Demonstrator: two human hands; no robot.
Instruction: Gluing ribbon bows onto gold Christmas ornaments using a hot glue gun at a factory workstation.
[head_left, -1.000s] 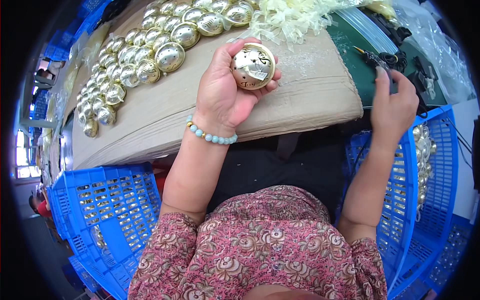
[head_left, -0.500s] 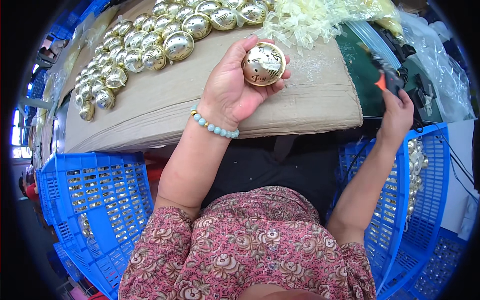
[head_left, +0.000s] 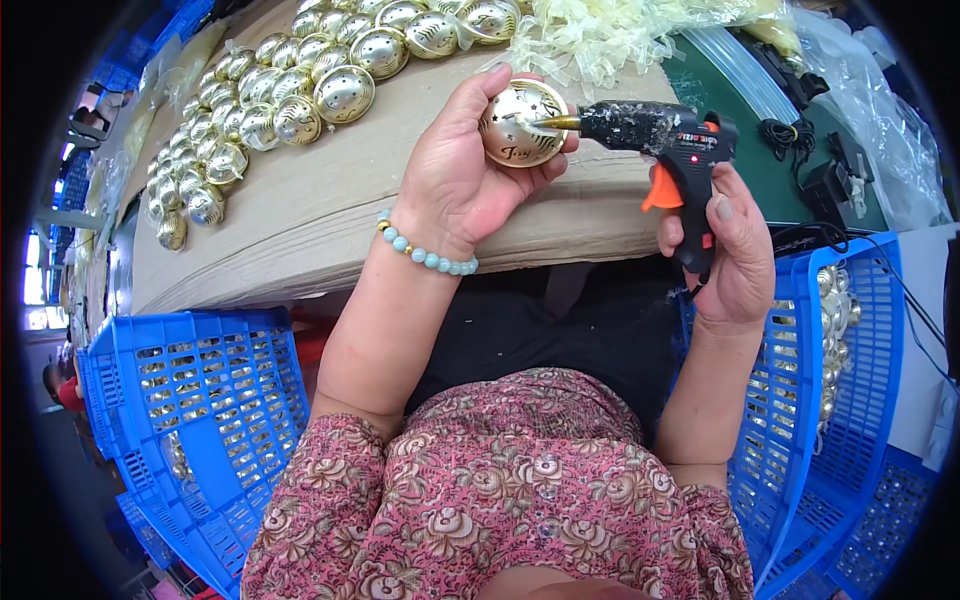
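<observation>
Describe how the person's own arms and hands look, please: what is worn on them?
Both forearms are bare. Short sleeves of a pink top with a flower pattern end above the elbows. The left hand has a bracelet of pale green beads, with one golden bead, on its wrist. The right hand wears nothing, no glove or ring that I can see.

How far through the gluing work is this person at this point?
Done, it seems: rows of gold baubles lie on the cardboard. In hand: the left hand holds one bauble while the right hand puts the glue gun nozzle to it. Left: more baubles show in the blue crate.
</observation>
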